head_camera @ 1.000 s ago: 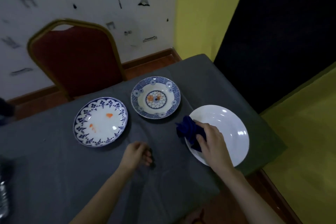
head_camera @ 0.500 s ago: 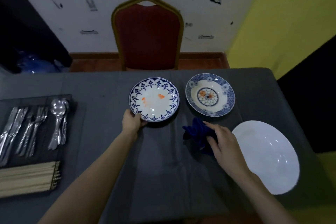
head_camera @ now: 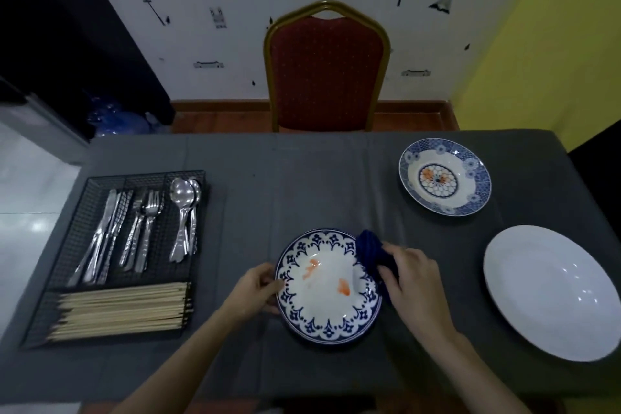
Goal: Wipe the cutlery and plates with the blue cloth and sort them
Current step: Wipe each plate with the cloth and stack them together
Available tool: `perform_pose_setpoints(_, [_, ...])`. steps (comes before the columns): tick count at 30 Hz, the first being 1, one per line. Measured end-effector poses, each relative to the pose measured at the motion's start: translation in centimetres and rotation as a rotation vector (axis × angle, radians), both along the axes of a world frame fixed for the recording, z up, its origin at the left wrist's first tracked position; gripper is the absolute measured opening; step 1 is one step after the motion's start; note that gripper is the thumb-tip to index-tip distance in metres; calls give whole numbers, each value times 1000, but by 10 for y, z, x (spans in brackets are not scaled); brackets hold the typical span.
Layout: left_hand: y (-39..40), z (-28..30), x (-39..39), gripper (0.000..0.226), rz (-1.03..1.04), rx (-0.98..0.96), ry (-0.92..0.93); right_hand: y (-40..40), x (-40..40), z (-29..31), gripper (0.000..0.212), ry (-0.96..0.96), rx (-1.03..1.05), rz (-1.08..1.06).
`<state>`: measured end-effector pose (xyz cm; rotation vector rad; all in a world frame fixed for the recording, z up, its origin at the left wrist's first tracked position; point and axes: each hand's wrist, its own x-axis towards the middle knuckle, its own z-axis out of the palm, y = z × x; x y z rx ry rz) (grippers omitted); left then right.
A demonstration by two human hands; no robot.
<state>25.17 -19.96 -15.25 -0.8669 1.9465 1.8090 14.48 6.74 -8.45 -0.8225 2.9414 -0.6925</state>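
Note:
A blue-patterned plate [head_camera: 327,309] with orange smears lies in front of me on the grey table [head_camera: 302,185]. My left hand [head_camera: 255,291] grips its left rim. My right hand [head_camera: 408,279] holds the bunched blue cloth [head_camera: 369,250] at the plate's right rim. A second blue-patterned plate [head_camera: 470,185] sits at the back right. A plain white plate [head_camera: 551,292] lies at the right edge. A black mesh tray [head_camera: 84,205] on the left holds knives [head_camera: 104,235], forks [head_camera: 142,228], spoons [head_camera: 184,215] and chopsticks [head_camera: 121,309].
A red chair with a gold frame [head_camera: 327,70] stands behind the table's far edge. Blue bags [head_camera: 114,118] lie on the floor at the back left. The table's right edge runs just beyond the white plate.
My left hand has pulled the smeared plate toward me. My right hand has carried the blue cloth from the table onto that plate's right rim. My view shifted left.

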Motion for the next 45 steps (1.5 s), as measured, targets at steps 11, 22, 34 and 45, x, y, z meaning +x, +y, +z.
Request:
perform_pose_setpoints(11, [-14,-5,3,25,-141,23,39,-48,55,-31,28,-68,515,49])
perform_pose_setpoints(22, [-12,-10,3,20,-107,77,61,-97,60,-46,73,-161,317,458])
perform_pose_setpoints(34, [-14,-5,-1,20,-168,-45,49,-50,30,-25,47,-111,571,267])
perform_pose_setpoints(45, [-13,6,-4,31,-269,-64,-3,-80,75,-21,54,-301,285,305])
